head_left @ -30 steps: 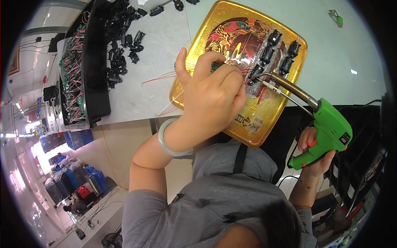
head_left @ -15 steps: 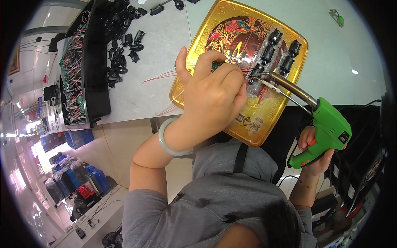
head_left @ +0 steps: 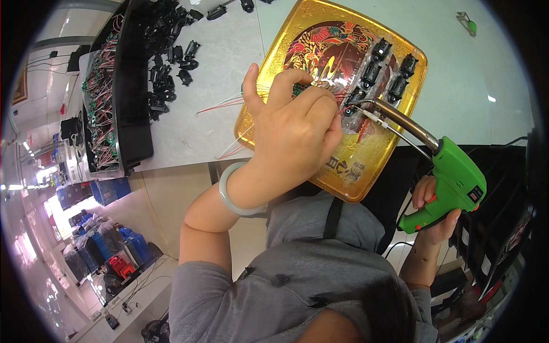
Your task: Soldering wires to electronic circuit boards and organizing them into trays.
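Observation:
My left hand (head_left: 297, 123) is closed over the gold tray (head_left: 269, 71), fingers pinching thin wires with a small green circuit board (head_left: 298, 90) partly hidden under them. Red and white wires (head_left: 220, 107) trail out to the left of that hand. In my right hand (head_left: 437, 220) is a green soldering gun (head_left: 457, 180), gripped by its handle. Its bent tip and the thin feed tube meet at the end of a black plastic housing (head_left: 353, 98), near the left fingertips. More black housings (head_left: 397, 88) lie in two rows on the tray.
Loose black housings (head_left: 163, 80) are heaped on the table at the left, beside a black bin (head_left: 131, 114) full of wired green boards. A small green-handled tool (head_left: 470, 27) lies at the far right. Dark racks (head_left: 497, 228) stand beside my right arm.
Almost nothing differs. Both hands, the soldering gun and the tray hold nearly the same positions.

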Action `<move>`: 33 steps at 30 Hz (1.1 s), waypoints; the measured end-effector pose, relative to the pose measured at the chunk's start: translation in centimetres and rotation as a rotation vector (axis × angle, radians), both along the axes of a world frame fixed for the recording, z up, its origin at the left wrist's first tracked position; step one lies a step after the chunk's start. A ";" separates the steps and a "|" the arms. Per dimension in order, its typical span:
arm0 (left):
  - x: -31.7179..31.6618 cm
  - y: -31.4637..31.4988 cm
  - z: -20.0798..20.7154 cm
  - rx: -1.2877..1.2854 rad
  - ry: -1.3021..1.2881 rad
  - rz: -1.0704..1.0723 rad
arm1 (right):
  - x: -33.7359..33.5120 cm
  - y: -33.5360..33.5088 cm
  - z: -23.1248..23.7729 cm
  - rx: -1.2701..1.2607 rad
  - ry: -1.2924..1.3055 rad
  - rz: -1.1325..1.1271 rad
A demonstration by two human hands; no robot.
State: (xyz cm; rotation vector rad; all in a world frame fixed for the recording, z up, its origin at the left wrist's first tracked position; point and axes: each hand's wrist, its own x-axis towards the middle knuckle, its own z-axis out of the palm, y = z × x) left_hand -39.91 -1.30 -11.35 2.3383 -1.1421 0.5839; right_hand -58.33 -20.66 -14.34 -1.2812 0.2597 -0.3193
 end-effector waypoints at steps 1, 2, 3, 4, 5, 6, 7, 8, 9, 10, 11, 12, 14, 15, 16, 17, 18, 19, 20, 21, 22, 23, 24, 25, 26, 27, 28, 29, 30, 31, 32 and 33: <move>0.0 0.0 0.0 0.001 0.000 -0.001 | -0.1 -0.4 -0.2 -0.032 -0.019 0.052; 0.0 0.0 0.0 0.002 -0.001 -0.001 | -0.1 -0.6 -0.3 -0.063 -0.038 0.105; 0.0 0.0 0.0 -0.001 -0.003 -0.003 | -0.1 -0.5 -0.2 -0.063 -0.039 0.104; 0.0 -0.1 0.0 -0.004 -0.004 -0.005 | 0.0 -0.2 0.0 -0.001 -0.046 0.025; 0.0 0.0 0.0 -0.002 -0.006 -0.003 | 0.1 -0.1 0.1 0.062 -0.053 -0.052; 0.0 0.0 0.0 0.000 -0.006 0.000 | 0.2 -0.1 0.2 0.063 -0.055 -0.050; 0.0 0.0 0.1 0.002 -0.007 0.002 | 0.3 -0.2 0.2 0.080 -0.064 -0.044; 0.1 0.0 0.0 0.001 -0.009 -0.001 | 0.5 -0.4 0.2 0.094 -0.074 -0.043; 0.1 -0.1 0.0 0.001 -0.009 0.001 | 0.8 -0.4 0.1 0.093 -0.076 -0.045; 0.1 -0.1 0.0 0.000 -0.010 0.002 | 1.2 -0.4 0.0 0.162 -0.127 -0.050; 0.1 -0.1 0.0 0.000 -0.013 0.000 | 1.6 -0.4 -0.1 0.233 -0.178 -0.054; 0.1 -0.2 0.0 0.007 -0.016 0.004 | 1.9 -0.4 -0.1 0.233 -0.181 -0.056; 0.1 -0.2 0.0 0.015 -0.023 0.006 | 2.6 -0.5 -0.1 0.203 -0.148 -0.018; 0.0 -0.1 0.1 0.020 -0.020 0.009 | 3.1 -0.4 -0.1 0.257 -0.210 -0.002; 0.0 -0.1 0.2 0.024 -0.017 0.011 | 3.5 -0.2 -0.1 0.258 -0.212 -0.003; 0.0 -0.1 0.2 0.024 -0.019 0.010 | 4.0 0.0 -0.1 0.332 -0.239 0.013; -0.1 -0.1 0.1 0.030 -0.014 0.012 | 4.4 0.2 -0.1 0.407 -0.266 0.029; -0.1 -0.1 0.1 0.036 -0.008 0.014 | 4.9 0.3 -0.1 0.452 -0.306 0.067; -0.1 -0.1 0.2 0.035 -0.010 0.011 | 5.4 0.4 0.0 0.451 -0.307 0.065; -0.1 -0.2 0.3 0.042 -0.005 0.012 | 5.8 0.5 0.1 0.472 -0.310 0.084; -0.1 -0.2 0.3 0.048 0.001 0.013 | 6.2 0.5 0.1 0.494 -0.311 0.102; -0.1 -0.2 0.3 0.047 -0.001 0.012 | 6.5 0.5 -0.2 0.530 -0.334 0.138; -0.1 -0.2 0.3 0.043 0.002 0.014 | 6.8 0.7 -0.3 0.529 -0.334 0.138; -0.1 -0.1 0.2 0.038 0.006 0.016 | 7.1 1.0 -0.5 0.560 -0.353 0.141; -0.2 -0.2 0.5 0.043 0.003 0.017 | 7.4 1.0 -0.6 0.598 -0.375 0.144; -0.2 -0.3 0.8 0.066 0.016 0.025 | 7.7 0.8 -0.8 0.581 -0.391 0.213; -0.3 -0.4 0.9 0.088 0.029 0.034 | 7.7 0.7 -1.0 0.586 -0.393 0.213; -0.2 -0.3 0.8 0.089 0.030 0.037 | 7.8 0.8 -1.1 0.581 -0.376 0.199; -0.1 -0.3 0.6 0.062 0.017 0.024 | 7.9 0.8 -1.2 0.576 -0.358 0.186; -0.1 -0.3 0.5 0.036 0.004 0.011 | 7.9 0.9 -1.2 0.578 -0.357 0.188; -0.1 -0.2 0.4 0.036 0.006 0.011 | 7.9 0.9 -1.2 0.588 -0.374 0.178; -0.1 -0.2 0.4 0.036 0.004 0.009 | 7.9 0.8 -1.2 0.599 -0.391 0.169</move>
